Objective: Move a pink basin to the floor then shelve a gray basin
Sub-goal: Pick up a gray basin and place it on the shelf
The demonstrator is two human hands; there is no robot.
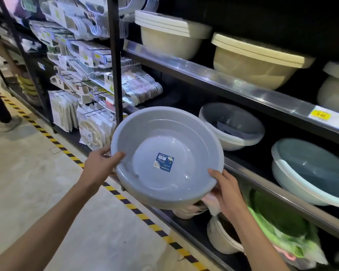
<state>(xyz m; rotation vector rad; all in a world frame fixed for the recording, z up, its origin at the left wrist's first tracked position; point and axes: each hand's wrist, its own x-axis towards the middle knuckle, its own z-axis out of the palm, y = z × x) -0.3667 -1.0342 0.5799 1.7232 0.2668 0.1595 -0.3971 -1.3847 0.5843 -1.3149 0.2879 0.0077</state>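
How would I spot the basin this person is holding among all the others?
Start at the black shelving full of basins. In front of its middle shelf, both hands grip one gray basin by its rim. Unlike the shelved ones, it tilts toward the camera, showing a blue sticker inside.

Gray basin (165, 153) with blue-and-white sticker (163, 162); cream basins (256, 61) on black shelf (223, 83); yellow price tag (320, 115); green basins (278, 216) low down; black-and-yellow striped tape (53, 140) on beige floor (27, 182).
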